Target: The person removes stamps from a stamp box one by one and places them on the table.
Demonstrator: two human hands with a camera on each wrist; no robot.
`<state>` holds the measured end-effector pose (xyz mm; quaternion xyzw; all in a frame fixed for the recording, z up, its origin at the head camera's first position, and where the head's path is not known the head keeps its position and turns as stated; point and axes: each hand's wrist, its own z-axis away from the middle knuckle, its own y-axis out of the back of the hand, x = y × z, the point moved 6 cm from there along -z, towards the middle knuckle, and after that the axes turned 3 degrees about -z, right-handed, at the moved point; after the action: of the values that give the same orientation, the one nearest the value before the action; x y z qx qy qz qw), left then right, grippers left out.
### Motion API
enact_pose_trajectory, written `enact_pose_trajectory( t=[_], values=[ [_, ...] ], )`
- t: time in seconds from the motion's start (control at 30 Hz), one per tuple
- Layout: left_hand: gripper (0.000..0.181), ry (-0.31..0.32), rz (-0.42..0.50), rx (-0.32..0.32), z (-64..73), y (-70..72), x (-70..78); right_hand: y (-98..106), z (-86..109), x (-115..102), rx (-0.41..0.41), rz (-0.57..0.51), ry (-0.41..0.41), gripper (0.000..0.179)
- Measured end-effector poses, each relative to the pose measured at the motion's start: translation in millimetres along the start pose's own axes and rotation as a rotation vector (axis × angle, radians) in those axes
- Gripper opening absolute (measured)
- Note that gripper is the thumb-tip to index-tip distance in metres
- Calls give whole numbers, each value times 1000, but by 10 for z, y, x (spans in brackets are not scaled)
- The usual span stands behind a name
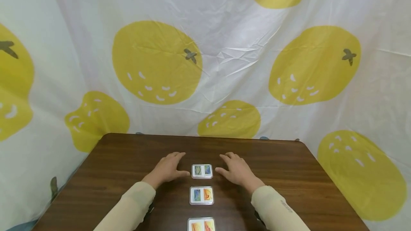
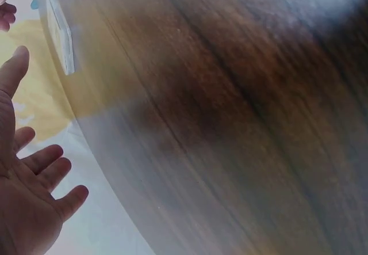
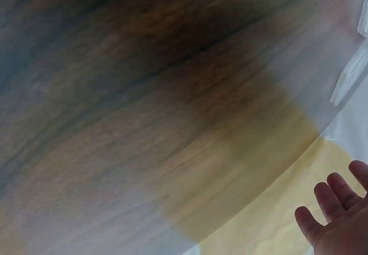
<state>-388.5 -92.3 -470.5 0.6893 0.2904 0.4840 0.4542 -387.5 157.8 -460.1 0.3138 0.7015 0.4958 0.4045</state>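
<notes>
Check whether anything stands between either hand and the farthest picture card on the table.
Nothing visible does. In the head view, the left hand and the right hand flank the farthest picture card, and only tabletop shows in each gap. The middle card and the nearest card lie nearer, outside both gaps.

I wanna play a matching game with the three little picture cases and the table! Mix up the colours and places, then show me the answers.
Things:
1. Farthest case
2. Middle case
3. Nearest case
4. Table

Clues:
A. Dark brown with wood grain
B. Orange-toned pictures on both halves
C. Between the left hand and the right hand
D. A bluish picture beside an orange one

Pairs: 1-C, 2-D, 3-B, 4-A
</notes>
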Motion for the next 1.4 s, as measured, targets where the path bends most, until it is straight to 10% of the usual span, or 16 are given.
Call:
enact_pose_trajectory(
  t=[0.63,1.4],
  values=[
    [83,2,196,-54,-85,-71,-44,-84,-119,-113,-16,-129,17,56],
    [77,-79,153,-70,-229,-251,56,-251,-250,32,-146,-236,-39,72]
  ],
)
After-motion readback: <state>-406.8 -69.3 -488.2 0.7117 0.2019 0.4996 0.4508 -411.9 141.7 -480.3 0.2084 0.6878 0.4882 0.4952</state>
